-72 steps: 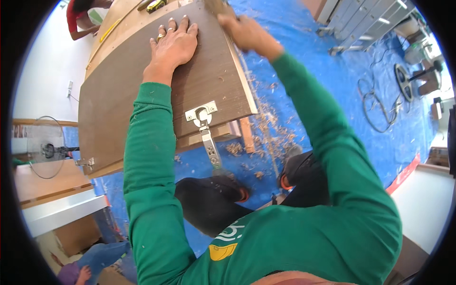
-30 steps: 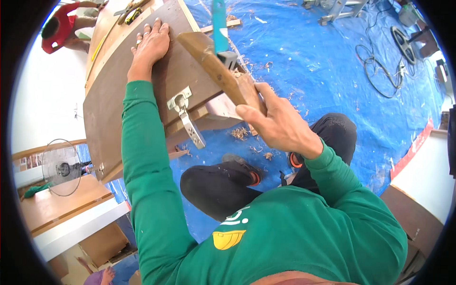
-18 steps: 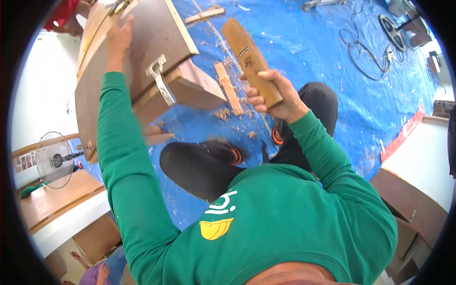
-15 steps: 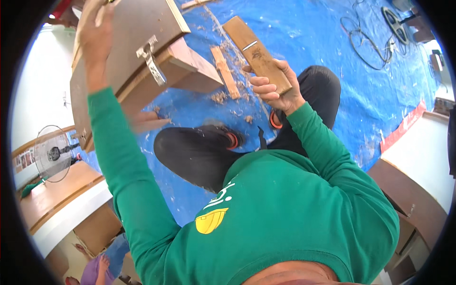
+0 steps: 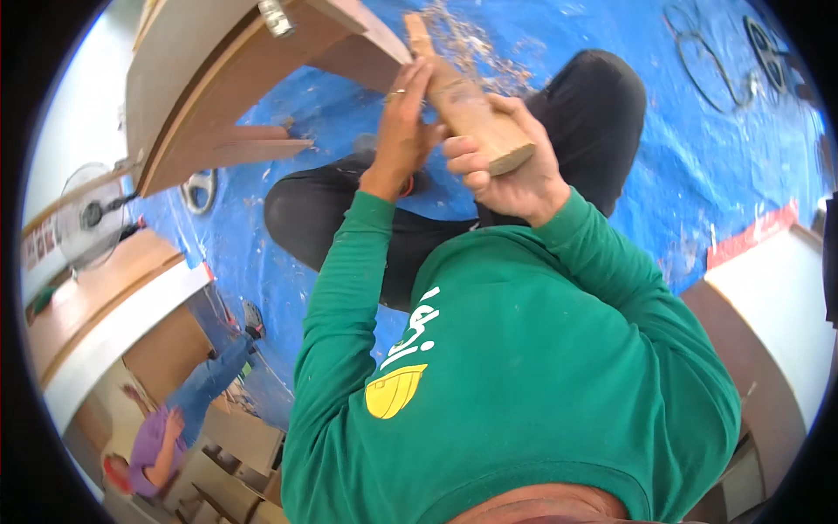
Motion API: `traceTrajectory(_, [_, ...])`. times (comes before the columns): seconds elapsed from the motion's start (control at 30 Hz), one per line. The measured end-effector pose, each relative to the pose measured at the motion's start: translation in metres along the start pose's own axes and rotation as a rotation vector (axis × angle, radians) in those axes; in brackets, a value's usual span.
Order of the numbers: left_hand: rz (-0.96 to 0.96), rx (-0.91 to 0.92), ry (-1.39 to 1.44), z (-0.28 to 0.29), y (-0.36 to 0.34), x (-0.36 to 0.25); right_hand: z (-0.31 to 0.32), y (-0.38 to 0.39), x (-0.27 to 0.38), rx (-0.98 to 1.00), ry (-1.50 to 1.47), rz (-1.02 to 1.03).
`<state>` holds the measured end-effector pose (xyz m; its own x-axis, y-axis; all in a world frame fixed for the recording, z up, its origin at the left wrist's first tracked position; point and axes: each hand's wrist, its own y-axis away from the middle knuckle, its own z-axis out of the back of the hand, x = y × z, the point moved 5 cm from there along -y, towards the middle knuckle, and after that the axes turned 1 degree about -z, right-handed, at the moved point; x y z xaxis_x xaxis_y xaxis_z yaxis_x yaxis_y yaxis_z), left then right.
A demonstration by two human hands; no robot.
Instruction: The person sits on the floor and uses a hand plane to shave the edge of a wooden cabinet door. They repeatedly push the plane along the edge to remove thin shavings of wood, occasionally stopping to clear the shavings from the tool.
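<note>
1. The wooden plane [image 5: 478, 120] is held at its near end by the curled fingers of the right hand [image 5: 522, 168].
2. The left hand [image 5: 404, 131] is placed beside its far end; whether those fingers grip cannot be told.
3. Beyond the fingertips, shavings [image 5: 464, 39] are strewn over a blue sheet [image 5: 559, 26].

We are seeing smooth, matt wood on the plane [image 5: 478, 122] in our right hand [image 5: 522, 170], matt cloth on the sleeve [image 5: 615, 253] behind it, shiny metal on the hinge [image 5: 276, 17] beyond our left hand [image 5: 403, 135], and creased, faintly glossy plastic on the sheeting [image 5: 707, 179] below both.
</note>
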<state>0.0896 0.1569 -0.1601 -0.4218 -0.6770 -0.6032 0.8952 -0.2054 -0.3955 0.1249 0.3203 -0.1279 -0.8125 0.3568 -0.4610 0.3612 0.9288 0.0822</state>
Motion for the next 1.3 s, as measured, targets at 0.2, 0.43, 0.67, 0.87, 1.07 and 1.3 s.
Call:
traceTrajectory(0.2, [0.362, 0.026, 0.268, 0.011, 0.031, 0.041, 0.008, -0.015, -0.013, -0.006, 0.427, -0.066])
traceTrajectory(0.43, [1.196, 0.162, 0.653, -0.042, 0.083, 0.093, -0.146, 0.076, -0.043, 0.29, 2.09, 1.031])
traceTrajectory(0.67, [1.451, 0.039, 1.255, -0.083, 0.098, 0.089, -0.218, 0.074, -0.078, 0.805, 2.184, 1.18])
traceTrajectory(0.87, [1.461, 0.043, 1.325, -0.085, 0.099, 0.086, -0.215, 0.083, -0.085, 0.541, 2.44, 0.932])
traceTrajectory(1.07, [1.409, -0.08, 1.509, -0.093, 0.121, 0.102, -0.206, 0.072, -0.071, 0.578, 2.539, 0.917])
traceTrajectory(1.3, [1.397, -0.121, 1.277, -0.059, 0.074, 0.061, -0.182, 0.106, 0.004, 0.08, 2.747, 1.409])
